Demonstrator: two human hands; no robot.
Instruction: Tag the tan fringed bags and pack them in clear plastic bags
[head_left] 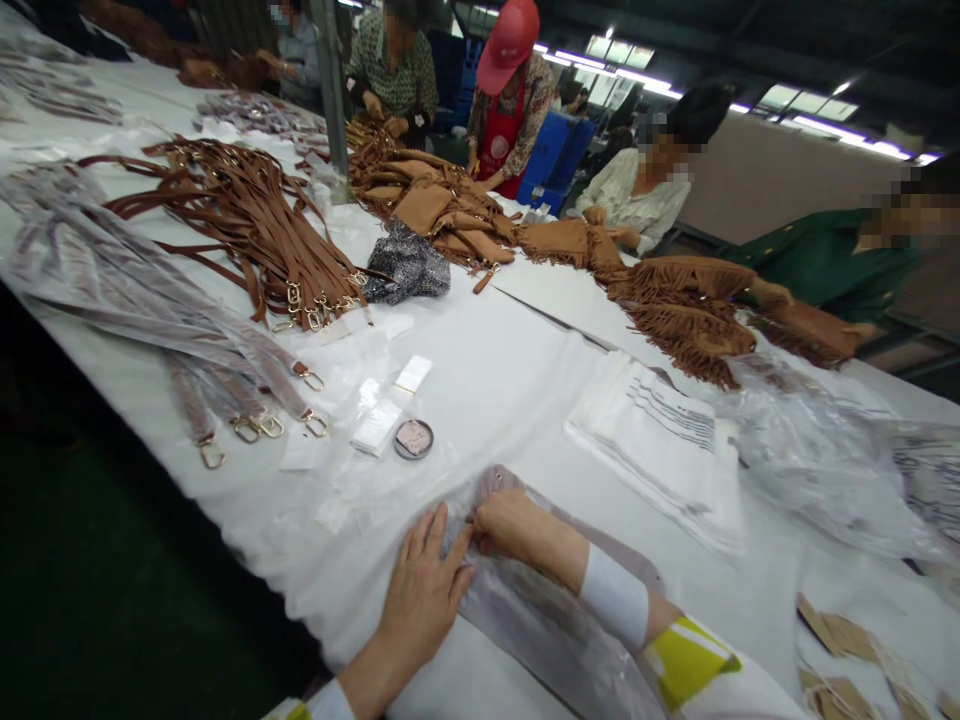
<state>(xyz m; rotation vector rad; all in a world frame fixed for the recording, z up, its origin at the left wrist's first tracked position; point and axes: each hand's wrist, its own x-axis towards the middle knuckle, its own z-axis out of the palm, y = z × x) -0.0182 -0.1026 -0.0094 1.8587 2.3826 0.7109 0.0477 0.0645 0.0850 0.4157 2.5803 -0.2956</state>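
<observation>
A long, clear plastic bag (559,625) with a greyish look lies along the table's near edge, its rounded far end showing a small hole. My left hand (424,590) rests on the edge of this bag, fingers stretched out and slightly apart. Beside it, my right hand (510,522) is closed, its curled fingers pinching the bag near the far end; the fingertips are partly hidden. Just beyond the hands sit a round dish with a pinkish pad (413,438) and small white packets (375,427).
Plastic-wrapped straps (217,330) and bare brown straps (277,235) with metal clasps lie left. Printed plastic bags (660,430) are stacked right, near brown tags (840,635). Several people work across the table (495,350) beside brown fringed bags (682,300). A post (331,90) rises behind.
</observation>
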